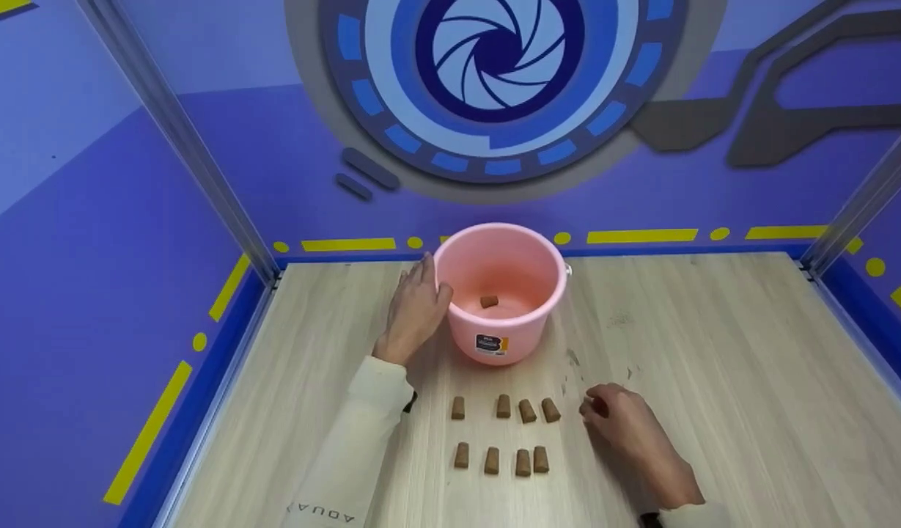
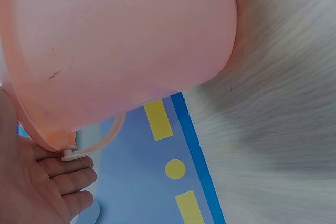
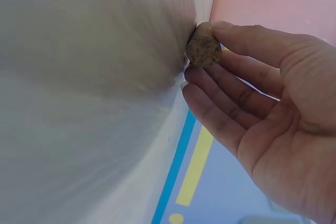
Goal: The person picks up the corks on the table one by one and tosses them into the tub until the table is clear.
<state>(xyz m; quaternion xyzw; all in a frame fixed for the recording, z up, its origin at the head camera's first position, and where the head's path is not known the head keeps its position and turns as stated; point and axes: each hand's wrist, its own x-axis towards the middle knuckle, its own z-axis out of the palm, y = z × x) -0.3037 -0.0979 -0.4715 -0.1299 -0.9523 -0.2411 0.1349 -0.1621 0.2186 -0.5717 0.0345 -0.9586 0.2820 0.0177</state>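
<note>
A pink bucket (image 1: 461, 334) stands upright, with one cork stopper (image 1: 489, 301) on its floor. My left hand (image 1: 416, 306) rests against the outside of the bucket's left rim. In the left wrist view its fingers (image 2: 73, 182) extend beside the joint of the pink handle (image 2: 107, 137). To the right of the bucket, low over the table, my right hand (image 1: 630, 425) pinches a cork stopper (image 3: 203, 51) between thumb and fingertips. Several more tapered brown corks (image 1: 503, 406) lie in front of the bucket, in a back row and a front row (image 1: 492, 460).
The light wood tabletop (image 1: 751, 381) carries a few dark marks right of the bucket. Behind the bucket rises a purple-blue printed wall (image 1: 237, 161). Side panels with metal posts (image 1: 175, 132) bound the table left and right.
</note>
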